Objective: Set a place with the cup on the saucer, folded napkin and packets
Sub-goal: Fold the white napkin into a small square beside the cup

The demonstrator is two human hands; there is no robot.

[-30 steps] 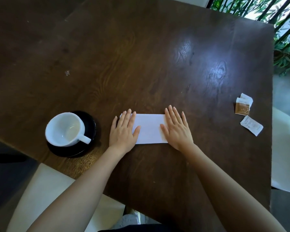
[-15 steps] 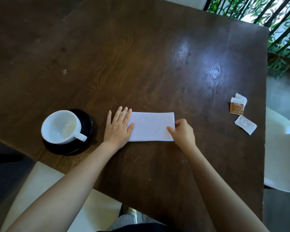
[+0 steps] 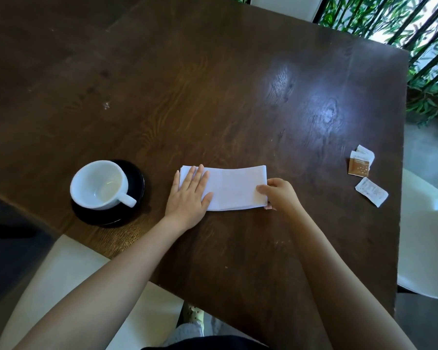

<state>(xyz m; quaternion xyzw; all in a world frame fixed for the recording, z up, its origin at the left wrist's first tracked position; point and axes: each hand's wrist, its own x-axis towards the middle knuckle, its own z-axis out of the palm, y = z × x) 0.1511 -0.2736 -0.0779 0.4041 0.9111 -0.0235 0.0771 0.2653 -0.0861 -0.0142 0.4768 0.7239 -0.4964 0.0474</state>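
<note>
A white napkin [image 3: 232, 188], folded into a long strip, lies on the dark wooden table [image 3: 213, 84] in front of me. My left hand [image 3: 189, 194] rests flat on its left end, fingers together. My right hand [image 3: 278, 194] pinches the strip's right end between thumb and fingers. An empty white cup [image 3: 99, 184] stands on a black saucer [image 3: 134, 178] to the left, handle pointing right. Three packets lie apart at the right: a brown and white one [image 3: 357, 168] overlapping a white one [image 3: 366, 154], and another white one [image 3: 371, 192] nearer me.
The table's right edge runs just past the packets. White chair seats [image 3: 425, 238] stand at the right and below the near edge [image 3: 68, 281]. Green plants behind dark bars [image 3: 420, 46] fill the far right corner.
My right hand went from lying flat on the napkin to gripping its right end. My left hand stayed pressed on the left end. The view drew a little closer.
</note>
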